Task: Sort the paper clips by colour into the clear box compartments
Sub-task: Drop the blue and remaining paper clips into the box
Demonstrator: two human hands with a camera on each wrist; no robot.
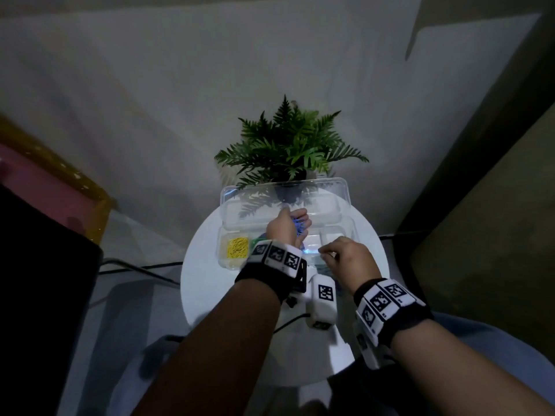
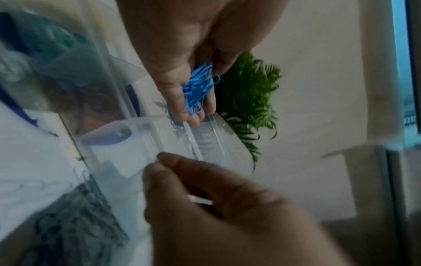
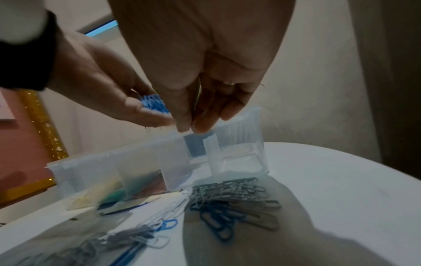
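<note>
A clear box [image 1: 223, 235] with its lid folded back stands on the round white table [image 1: 207, 298]. Yellow clips [image 1: 238, 247] fill its left compartment, and green clips [image 1: 255, 242] lie in the one beside it. My left hand [image 1: 289, 225] hovers over the box's middle and grips a bunch of blue clips [image 2: 197, 90]. My right hand [image 1: 324, 253] has its fingertips [image 3: 200, 128] together at the box's front rim [image 3: 239, 129]; whether they pinch anything is hidden. Loose grey and blue clips [image 3: 232, 198] lie in front of the box.
A potted fern [image 1: 288, 145] stands right behind the open lid [image 1: 285, 193]. A black cable [image 1: 135, 267] runs off to the left of the table. A pink board with a gold edge [image 1: 60, 187] leans at the far left.
</note>
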